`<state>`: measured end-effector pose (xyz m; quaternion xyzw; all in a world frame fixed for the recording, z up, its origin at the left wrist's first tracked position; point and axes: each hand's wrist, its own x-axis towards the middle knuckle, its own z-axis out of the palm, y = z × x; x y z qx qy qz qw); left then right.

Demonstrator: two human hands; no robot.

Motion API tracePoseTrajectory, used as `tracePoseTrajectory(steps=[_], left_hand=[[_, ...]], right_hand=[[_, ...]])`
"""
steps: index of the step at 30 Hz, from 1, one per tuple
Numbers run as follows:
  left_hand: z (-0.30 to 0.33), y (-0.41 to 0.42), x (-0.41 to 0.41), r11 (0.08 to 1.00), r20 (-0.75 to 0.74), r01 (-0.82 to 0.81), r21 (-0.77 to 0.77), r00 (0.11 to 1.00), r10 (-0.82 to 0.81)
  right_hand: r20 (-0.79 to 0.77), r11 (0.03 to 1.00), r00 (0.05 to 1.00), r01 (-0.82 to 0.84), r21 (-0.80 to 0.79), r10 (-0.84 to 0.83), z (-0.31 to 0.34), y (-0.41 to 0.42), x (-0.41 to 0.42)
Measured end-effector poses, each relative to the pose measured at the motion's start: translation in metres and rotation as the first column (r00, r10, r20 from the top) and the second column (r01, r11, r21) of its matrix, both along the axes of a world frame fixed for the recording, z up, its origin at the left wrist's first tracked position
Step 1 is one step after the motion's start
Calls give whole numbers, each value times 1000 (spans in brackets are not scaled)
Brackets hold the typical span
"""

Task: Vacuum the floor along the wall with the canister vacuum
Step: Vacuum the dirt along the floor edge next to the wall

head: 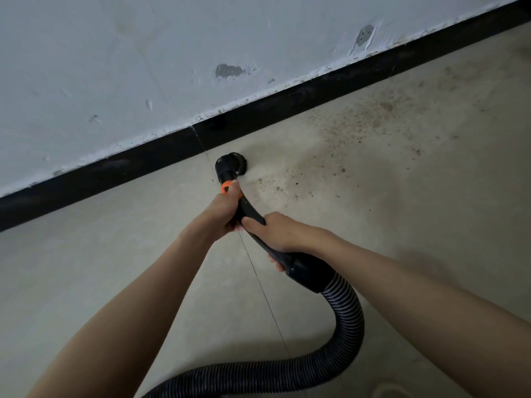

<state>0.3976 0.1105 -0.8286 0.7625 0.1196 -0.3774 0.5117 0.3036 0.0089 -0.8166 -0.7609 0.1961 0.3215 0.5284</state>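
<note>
A black round brush nozzle (233, 165) sits on the beige floor, a short way out from the black skirting board (149, 162). Behind it runs the curved black handle tube (250, 211) with an orange collar (226, 187). My left hand (222, 209) grips the tube just behind the orange collar. My right hand (277, 234) grips the tube lower down, where it joins the cuff of the ribbed hose (343, 314). The hose loops down and left off the bottom edge. The canister itself is out of view.
Brown dirt specks (370, 122) spread over the floor to the right of the nozzle, up to the skirting. The white wall (143, 67) above is scuffed with grey patches. A tile joint (258, 280) runs down the floor under my hands.
</note>
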Motion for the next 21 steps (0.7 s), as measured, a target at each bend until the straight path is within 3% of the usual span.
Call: tracePoseTrajectory(steps=[13, 21], left_hand=[[-4, 3, -50, 999, -33, 38, -18, 999, -39], [1, -38, -59, 991, -39, 130, -33, 991, -131]], right_hand=[[-53, 1000, 998, 15, 27, -14, 6, -1, -59], [-16, 994, 999, 46, -99, -48, 1, -31, -73]])
